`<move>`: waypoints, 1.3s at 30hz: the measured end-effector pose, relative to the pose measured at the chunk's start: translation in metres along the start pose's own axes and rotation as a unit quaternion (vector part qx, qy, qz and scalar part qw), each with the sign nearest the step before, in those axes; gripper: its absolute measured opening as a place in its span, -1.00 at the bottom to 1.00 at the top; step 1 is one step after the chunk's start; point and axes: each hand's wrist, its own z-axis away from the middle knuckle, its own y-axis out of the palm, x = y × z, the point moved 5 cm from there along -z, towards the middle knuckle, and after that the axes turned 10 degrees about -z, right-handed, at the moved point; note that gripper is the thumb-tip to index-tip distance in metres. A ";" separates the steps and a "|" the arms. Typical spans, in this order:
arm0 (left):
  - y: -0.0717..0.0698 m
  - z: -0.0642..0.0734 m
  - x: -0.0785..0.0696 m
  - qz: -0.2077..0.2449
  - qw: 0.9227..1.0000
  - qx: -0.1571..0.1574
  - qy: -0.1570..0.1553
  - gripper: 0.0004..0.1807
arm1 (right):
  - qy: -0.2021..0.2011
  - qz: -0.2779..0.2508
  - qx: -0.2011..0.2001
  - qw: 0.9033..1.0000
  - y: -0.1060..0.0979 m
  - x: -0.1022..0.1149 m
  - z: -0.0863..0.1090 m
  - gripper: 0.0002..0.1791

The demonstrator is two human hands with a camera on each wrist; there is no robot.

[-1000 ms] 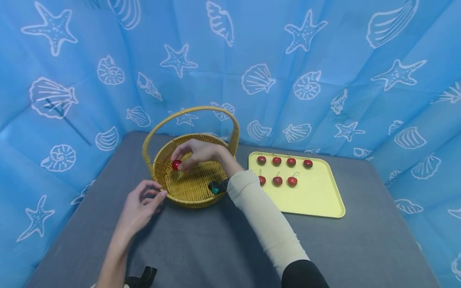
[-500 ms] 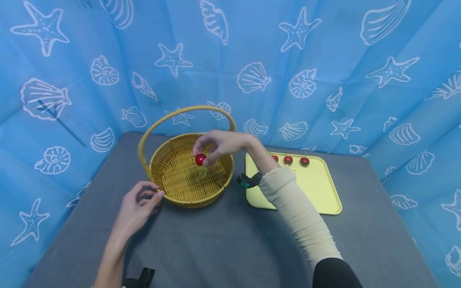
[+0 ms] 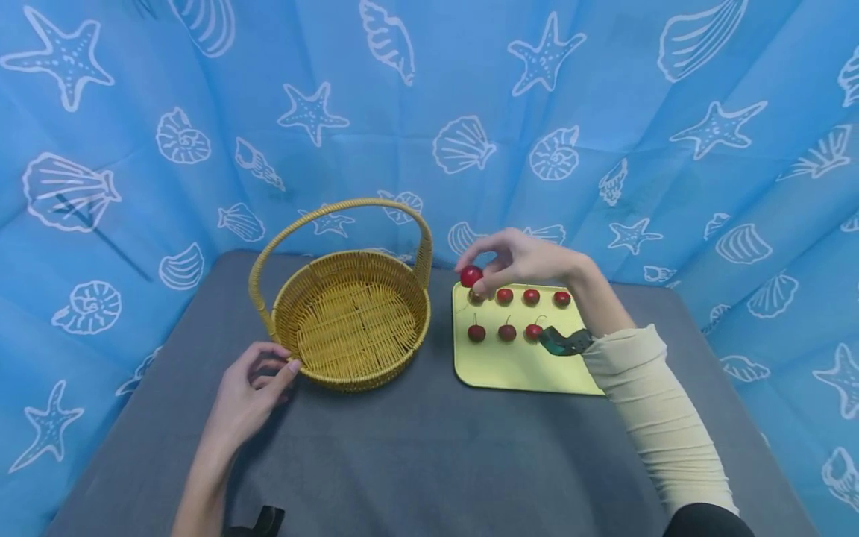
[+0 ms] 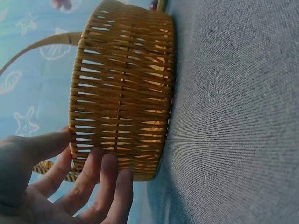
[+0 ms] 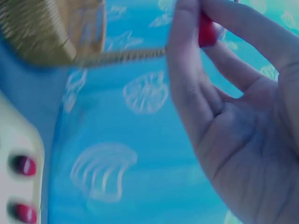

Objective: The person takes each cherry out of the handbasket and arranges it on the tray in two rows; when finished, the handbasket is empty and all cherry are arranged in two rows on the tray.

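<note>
My right hand (image 3: 520, 257) pinches a red cherry (image 3: 471, 276) between thumb and fingertips, above the back left corner of a pale yellow tray (image 3: 523, 373). In the right wrist view the fingers partly cover that cherry (image 5: 209, 32). My left hand (image 3: 251, 388) grips the near left rim of a round yellow wicker basket (image 3: 356, 328) with a tall arched handle. Seen from the left wrist, the thumb and fingers meet the woven wall of the basket (image 4: 121, 93). No cherry shows on the basket's floor.
Several stemmed cherries (image 3: 506, 333) lie in two rows on the tray, to the right of the basket. A grey cloth (image 3: 416, 462) covers the table. Behind stands a blue curtain (image 3: 403, 112) with white shell and starfish prints.
My right hand has carried the cherry rightward, from inside the basket, out over its rim to above the tray. The left hand stays at the basket's rim.
</note>
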 end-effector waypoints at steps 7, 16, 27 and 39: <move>0.000 0.000 0.000 -0.028 1.000 -0.001 -0.002 -0.52 | -0.009 0.034 -0.097 0.995 -0.028 -0.032 0.056 -0.56; -0.001 0.003 -0.002 -0.055 0.998 -0.016 -0.004 -0.55 | 0.015 0.069 -0.188 0.980 -0.040 -0.080 0.103 -0.67; -0.002 0.000 -0.001 -0.058 0.998 -0.020 -0.011 -0.57 | 0.037 0.092 -0.255 0.962 -0.032 -0.146 0.129 -0.54; -0.001 0.008 0.000 -0.048 0.999 -0.024 0.009 -0.55 | 0.057 0.125 -0.298 0.945 -0.027 -0.189 0.127 -0.52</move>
